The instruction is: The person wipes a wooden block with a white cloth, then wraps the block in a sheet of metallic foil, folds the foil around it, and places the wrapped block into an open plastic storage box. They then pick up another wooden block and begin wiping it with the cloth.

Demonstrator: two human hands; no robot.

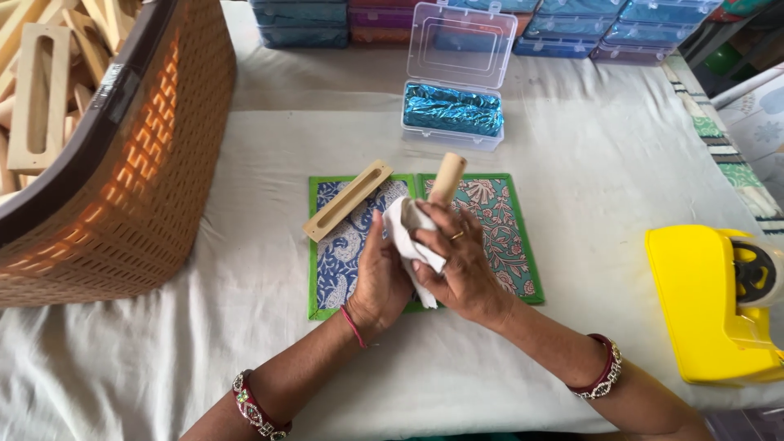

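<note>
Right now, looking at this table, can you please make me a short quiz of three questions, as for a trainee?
1. True or false: the clear plastic box behind the printed mat has its lid closed.
2. Which thing lies slanted on the mat's left half? A) a yellow tape dispenser B) a slotted wooden frame C) a blue foil packet
3. Fill in: the right hand presses a white ___ around the wooden cylinder.

Key
1. False: the lid stands open, with a blue foil packet inside.
2. B: the slotted wooden frame; the yellow tape dispenser sits at the table's right edge.
3. Cloth; the left hand steadies it.
</note>
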